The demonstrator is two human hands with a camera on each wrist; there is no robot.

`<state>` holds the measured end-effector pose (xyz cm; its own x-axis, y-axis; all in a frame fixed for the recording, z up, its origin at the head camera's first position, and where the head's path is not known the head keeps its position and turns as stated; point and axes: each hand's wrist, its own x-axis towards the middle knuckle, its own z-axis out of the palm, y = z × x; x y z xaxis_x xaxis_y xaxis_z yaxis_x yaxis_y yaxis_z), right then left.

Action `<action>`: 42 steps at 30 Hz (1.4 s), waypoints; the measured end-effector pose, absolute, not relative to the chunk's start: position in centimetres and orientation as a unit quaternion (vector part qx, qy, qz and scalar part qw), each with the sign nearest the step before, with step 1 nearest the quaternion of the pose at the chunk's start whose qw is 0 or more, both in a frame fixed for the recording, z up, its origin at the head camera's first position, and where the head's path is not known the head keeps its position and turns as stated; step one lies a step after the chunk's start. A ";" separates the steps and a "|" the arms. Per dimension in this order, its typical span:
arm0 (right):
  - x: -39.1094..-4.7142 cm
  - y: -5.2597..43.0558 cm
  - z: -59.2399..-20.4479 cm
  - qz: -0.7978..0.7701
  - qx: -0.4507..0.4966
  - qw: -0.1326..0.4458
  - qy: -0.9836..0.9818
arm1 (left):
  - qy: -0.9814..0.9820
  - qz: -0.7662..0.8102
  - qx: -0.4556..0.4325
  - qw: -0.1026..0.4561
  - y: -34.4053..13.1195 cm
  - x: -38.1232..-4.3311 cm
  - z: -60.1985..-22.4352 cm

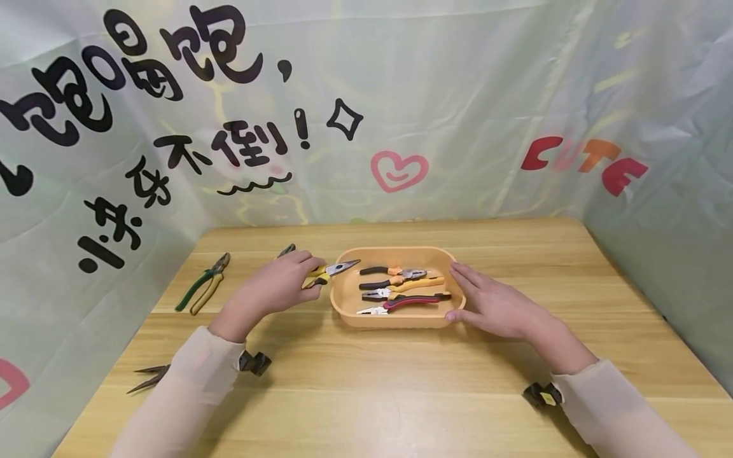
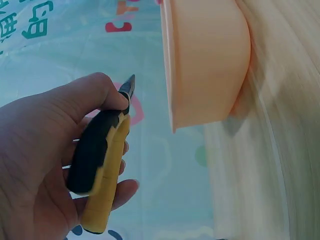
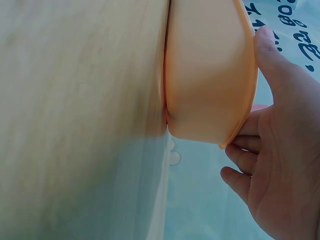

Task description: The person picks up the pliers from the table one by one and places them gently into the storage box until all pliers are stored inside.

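My left hand (image 1: 277, 283) grips needle-nose pliers (image 1: 338, 267) by their yellow-and-black handles. Their pointed tip reaches over the left rim of a peach-orange plastic bin (image 1: 395, 321). In the left wrist view, thumb and fingers wrap the pliers' handles (image 2: 107, 170), beside the bin's outer wall (image 2: 205, 65). At the bin's other end my right hand (image 1: 498, 308) touches the rim, thumb near the front corner and fingers along the right side. Inside the bin lie several pliers, among them orange-and-black-handled pliers (image 1: 413, 273) and red-and-black-handled pliers (image 1: 409, 303).
Pliers with green and yellow handles (image 1: 200, 286) lie at the table's left. Nearer, dark long-nosed pliers (image 1: 150, 376) are partly covered by my left sleeve. A dark tool tip (image 1: 287, 249) shows behind the left hand. A printed curtain (image 1: 458, 159) surrounds the wooden table (image 1: 401, 388).
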<state>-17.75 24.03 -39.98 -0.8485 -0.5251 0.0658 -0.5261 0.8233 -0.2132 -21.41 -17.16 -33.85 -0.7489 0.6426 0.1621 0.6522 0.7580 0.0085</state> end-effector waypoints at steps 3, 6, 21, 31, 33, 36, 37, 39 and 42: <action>-17.8 24.1 -40.0 0.112 0.275 0.002 -0.955 | -0.930 -0.043 -0.357 0.080 -16.6 -21.9 -34.1; -17.8 24.1 -40.1 0.112 0.274 0.002 -0.955 | -0.928 -0.053 -0.361 0.080 -16.1 -22.4 -34.2; -17.8 24.2 -40.1 0.110 0.273 0.000 -0.956 | -0.929 -0.070 -0.361 0.030 -12.9 -24.3 -33.7; -17.8 24.1 -39.8 0.107 0.270 -0.002 -0.957 | -0.924 -0.065 -0.376 0.008 -10.7 -25.6 -34.0; -17.8 24.0 -39.8 0.106 0.272 -0.003 -0.956 | -0.922 -0.065 -0.381 0.007 -10.3 -25.8 -34.1; -17.8 24.0 -39.8 0.107 0.273 -0.002 -0.956 | -0.918 -0.063 -0.390 0.007 -9.6 -26.2 -34.3; -17.8 24.0 -39.8 0.106 0.274 -0.002 -0.956 | -0.918 -0.064 -0.392 0.006 -9.5 -26.2 -34.4; -17.8 24.0 -39.9 0.107 0.274 -0.003 -0.956 | -0.917 -0.065 -0.394 0.001 -9.1 -26.4 -34.4; -17.8 24.0 -39.9 0.105 0.272 -0.004 -0.956 | -0.917 -0.069 -0.392 -0.009 -8.5 -26.6 -34.4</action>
<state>-17.80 24.04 -39.94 -0.8518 -0.5215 0.0489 -0.5197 0.8296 -0.2042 -26.56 -8.53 -34.38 -0.6930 0.7200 0.0378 0.7176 0.6837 0.1327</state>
